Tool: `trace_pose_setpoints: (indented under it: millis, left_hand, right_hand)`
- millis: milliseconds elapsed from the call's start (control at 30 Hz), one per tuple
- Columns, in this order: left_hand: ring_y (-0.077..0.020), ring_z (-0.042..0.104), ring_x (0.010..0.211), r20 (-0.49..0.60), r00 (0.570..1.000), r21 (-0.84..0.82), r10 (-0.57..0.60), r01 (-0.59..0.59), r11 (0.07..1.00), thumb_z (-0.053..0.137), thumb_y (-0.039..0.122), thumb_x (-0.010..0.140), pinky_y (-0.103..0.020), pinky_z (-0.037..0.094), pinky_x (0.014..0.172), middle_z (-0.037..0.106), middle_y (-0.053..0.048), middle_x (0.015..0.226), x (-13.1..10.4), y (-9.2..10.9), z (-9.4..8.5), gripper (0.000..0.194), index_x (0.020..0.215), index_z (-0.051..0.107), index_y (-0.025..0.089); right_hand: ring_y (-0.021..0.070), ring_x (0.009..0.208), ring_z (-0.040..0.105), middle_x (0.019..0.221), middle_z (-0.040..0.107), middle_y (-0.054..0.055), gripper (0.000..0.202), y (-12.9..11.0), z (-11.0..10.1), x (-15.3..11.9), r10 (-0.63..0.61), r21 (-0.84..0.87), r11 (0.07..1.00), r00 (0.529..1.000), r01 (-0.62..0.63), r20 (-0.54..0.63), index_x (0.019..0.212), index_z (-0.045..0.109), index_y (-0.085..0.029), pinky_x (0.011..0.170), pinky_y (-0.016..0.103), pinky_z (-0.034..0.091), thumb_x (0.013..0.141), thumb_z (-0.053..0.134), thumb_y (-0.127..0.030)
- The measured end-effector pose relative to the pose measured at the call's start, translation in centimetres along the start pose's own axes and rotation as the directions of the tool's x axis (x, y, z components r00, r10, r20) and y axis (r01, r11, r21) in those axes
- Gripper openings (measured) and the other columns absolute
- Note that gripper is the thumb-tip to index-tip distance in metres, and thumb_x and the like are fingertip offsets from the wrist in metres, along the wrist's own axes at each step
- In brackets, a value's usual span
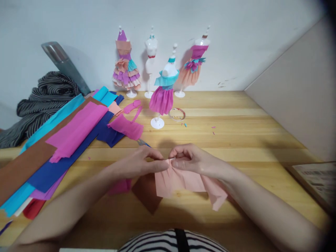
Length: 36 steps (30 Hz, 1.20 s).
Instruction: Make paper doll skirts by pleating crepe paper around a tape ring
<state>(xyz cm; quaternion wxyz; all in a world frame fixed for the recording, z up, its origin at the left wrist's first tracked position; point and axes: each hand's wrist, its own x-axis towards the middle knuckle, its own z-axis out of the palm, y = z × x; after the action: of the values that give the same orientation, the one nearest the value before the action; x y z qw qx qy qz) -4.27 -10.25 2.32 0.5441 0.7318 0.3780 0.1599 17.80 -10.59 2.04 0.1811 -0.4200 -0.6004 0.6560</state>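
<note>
Papery, pleated peach sheet (pixel 187 179) between fingers (pixel 158 165)

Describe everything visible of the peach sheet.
The peach sheet looks like thin, plain crepe paper. Its upper edge is gathered into small folds, pinched in the grip of the left hand and right hand. Below, it spreads loosely; its right end creases and droops lowest. Whether it touches the table is unclear.
</note>
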Motion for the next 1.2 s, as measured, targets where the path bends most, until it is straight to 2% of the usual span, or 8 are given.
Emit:
trace_pose_setpoints:
  millis: [133, 233, 400, 567, 733, 800, 933, 1200]
  left_hand:
    - [-0.0096, 0.038, 0.059, 0.019, 0.999, -0.039, -0.044, 0.045, 0.998, 0.053, 0.042, 0.084, -0.023, 0.03, 0.056, 0.036, 0.004, 0.057, 0.2, 1.1, 1.1, 0.039, 0.056, 0.047, 0.015]
    - [-0.0096, 0.036, 0.06, 0.078, 0.997, -0.095, -0.026, 0.034, 0.995, 0.051, 0.041, 0.085, -0.024, 0.028, 0.056, 0.036, 0.003, 0.059, 0.0, 1.4, 0.7, 0.037, 0.059, 0.049, 0.014]
    - [-0.009, 0.034, 0.06, 0.18, 0.984, -0.166, -0.001, 0.032, 0.986, 0.051, 0.045, 0.088, -0.023, 0.025, 0.054, 0.037, 0.004, 0.062, -0.4, 1.4, -0.3, 0.038, 0.068, 0.053, 0.013]
    - [-0.0086, 0.035, 0.06, 0.166, 0.986, -0.061, 0.028, -0.018, 0.998, 0.05, 0.042, 0.091, -0.022, 0.027, 0.054, 0.037, 0.004, 0.062, -0.5, 1.4, -0.4, 0.037, 0.068, 0.053, 0.013]
    - [-0.0103, 0.044, 0.062, 0.033, 0.988, 0.197, 0.15, -0.153, 0.968, 0.049, 0.033, 0.093, -0.023, 0.033, 0.059, 0.047, 0.002, 0.061, -0.8, 2.0, 0.1, 0.036, 0.063, 0.054, 0.014]
    - [-0.0117, 0.047, 0.063, -0.015, 0.96, 0.38, 0.279, -0.252, 0.89, 0.047, 0.027, 0.094, -0.025, 0.035, 0.063, 0.052, 0.001, 0.063, -1.0, 2.2, 0.6, 0.034, 0.063, 0.054, 0.014]
    - [-0.0142, 0.049, 0.063, -0.042, 0.857, 0.658, 0.514, -0.364, 0.659, 0.043, 0.02, 0.095, -0.029, 0.04, 0.066, 0.057, -0.001, 0.063, -1.0, 2.0, 1.6, 0.031, 0.067, 0.056, 0.015]
    - [-0.0168, 0.048, 0.064, -0.059, 0.753, 0.815, 0.655, -0.343, 0.468, 0.048, 0.016, 0.092, -0.031, 0.04, 0.064, 0.058, -0.002, 0.064, -1.0, 1.5, 2.9, 0.021, 0.074, 0.058, 0.014]
  right_hand:
    - [0.0099, 0.062, 0.049, 0.071, 0.055, -0.002, 0.027, 0.2, 0.6, -0.4, -0.046, -0.027, 0.999, 0.999, 0.046, -0.028, 0.081, 0.057, -0.015, 0.06, 0.023, 0.039, 0.076, 0.069, -0.039]
    - [0.012, 0.07, 0.054, 0.081, 0.06, 0.002, 0.02, 0.0, 0.8, -1.0, -0.129, -0.067, 0.99, 0.991, 0.126, -0.032, 0.089, 0.06, -0.015, 0.066, 0.025, 0.044, 0.082, 0.063, -0.034]
    - [0.014, 0.071, 0.056, 0.081, 0.062, 0.003, 0.022, -0.7, 0.8, -1.8, -0.141, -0.162, 0.978, 0.989, 0.131, -0.048, 0.096, 0.062, -0.015, 0.065, 0.026, 0.046, 0.084, 0.061, -0.033]
    - [0.0127, 0.067, 0.055, 0.081, 0.063, 0.003, 0.022, -1.1, 0.7, -2.2, -0.166, -0.276, 0.949, 0.986, 0.154, -0.022, 0.101, 0.064, -0.016, 0.06, 0.023, 0.045, 0.086, 0.06, -0.031]
    - [0.0094, 0.055, 0.053, 0.069, 0.059, -0.002, 0.022, -1.8, 1.2, -2.9, -0.187, -0.342, 0.924, 0.982, 0.168, -0.022, 0.109, 0.062, -0.02, 0.05, 0.02, 0.042, 0.09, 0.055, -0.029]
    - [0.0097, 0.054, 0.056, 0.07, 0.061, -0.002, 0.031, -1.9, 1.4, -3.2, -0.215, -0.367, 0.913, 0.975, 0.178, -0.062, 0.12, 0.058, -0.022, 0.05, 0.02, 0.044, 0.091, 0.055, -0.029]
    - [0.0112, 0.056, 0.06, 0.068, 0.064, -0.003, 0.047, -2.1, 1.8, -3.7, -0.31, -0.472, 0.855, 0.942, 0.217, -0.128, 0.137, 0.046, -0.023, 0.057, 0.022, 0.048, 0.091, 0.054, -0.026]
    - [0.0146, 0.059, 0.065, 0.077, 0.073, 0.001, 0.065, -2.1, 2.2, -4.4, -0.34, -0.647, 0.751, 0.917, 0.131, -0.208, 0.151, 0.028, -0.024, 0.052, 0.022, 0.048, 0.091, 0.053, -0.027]
